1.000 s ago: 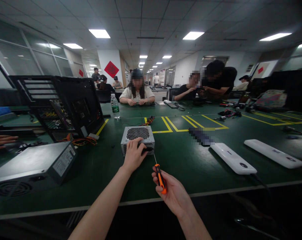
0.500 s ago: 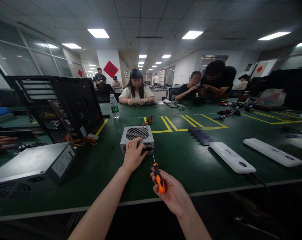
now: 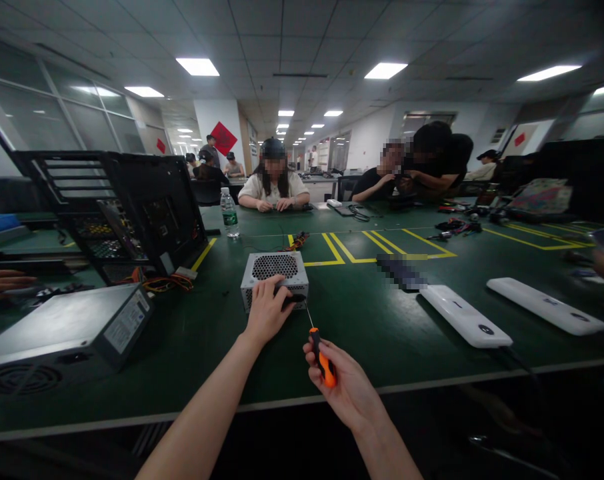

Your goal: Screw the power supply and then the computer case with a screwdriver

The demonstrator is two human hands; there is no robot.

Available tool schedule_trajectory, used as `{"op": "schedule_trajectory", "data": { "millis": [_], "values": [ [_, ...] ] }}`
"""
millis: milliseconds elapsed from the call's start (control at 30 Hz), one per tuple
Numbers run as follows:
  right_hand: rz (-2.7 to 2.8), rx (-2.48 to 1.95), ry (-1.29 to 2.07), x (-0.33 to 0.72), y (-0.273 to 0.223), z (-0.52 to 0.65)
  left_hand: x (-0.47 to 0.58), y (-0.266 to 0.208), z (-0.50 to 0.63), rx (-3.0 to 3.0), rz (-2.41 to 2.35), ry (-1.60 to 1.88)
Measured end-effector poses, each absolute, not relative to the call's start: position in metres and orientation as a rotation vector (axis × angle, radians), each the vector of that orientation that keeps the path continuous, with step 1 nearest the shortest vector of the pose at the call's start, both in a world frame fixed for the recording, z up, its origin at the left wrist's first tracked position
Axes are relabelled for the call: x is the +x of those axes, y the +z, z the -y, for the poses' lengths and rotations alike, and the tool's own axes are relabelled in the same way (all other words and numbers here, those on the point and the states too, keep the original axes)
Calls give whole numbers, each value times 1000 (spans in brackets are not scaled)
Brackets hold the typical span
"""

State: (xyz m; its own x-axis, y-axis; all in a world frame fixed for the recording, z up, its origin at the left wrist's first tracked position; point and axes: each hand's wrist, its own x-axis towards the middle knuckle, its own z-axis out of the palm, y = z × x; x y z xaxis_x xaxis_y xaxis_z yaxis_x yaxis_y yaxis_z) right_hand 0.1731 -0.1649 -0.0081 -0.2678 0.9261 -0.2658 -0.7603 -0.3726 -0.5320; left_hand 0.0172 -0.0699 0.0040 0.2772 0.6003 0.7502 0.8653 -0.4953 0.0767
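Observation:
A small silver power supply unit with a round mesh grille on top lies on the green table. My left hand rests on its near face, fingers curled over the front edge. My right hand grips an orange-and-black screwdriver. Its thin shaft points up and away, with the tip close to the unit's near right corner. Whether the tip touches the unit is too small to tell.
A larger grey power supply lies at the near left, before an open black computer case with coloured wires. Two white oblong devices lie at right. A water bottle stands farther back. Other people sit across; someone's hand rests at far left.
My right hand has shifted slightly with the screwdriver, turning the handle a little. My left hand stays on the unit. A hand holding a phone has come in at the far right.

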Motion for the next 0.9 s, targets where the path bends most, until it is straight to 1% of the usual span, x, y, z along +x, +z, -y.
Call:
{"op": "schedule_trajectory", "data": {
  "millis": [233, 433, 533, 767, 900],
  "values": [
    [359, -667, 1977, 174, -4, 162, 17, 4, 70, -2212, 1333, -1058],
    [382, -731, 1758, 170, -8, 161, 16, 3, 70, -2208, 1339, -1051],
    [388, -751, 1740, 169, -8, 162, 16, 3, 70, -2210, 1333, -1053],
    [356, -712, 1881, 172, -2, 163, 16, 3, 70, -2210, 1332, -1054],
    [354, -695, 1891, 172, -3, 163, 17, 3, 69, -2205, 1335, -1067]
  ]
}}
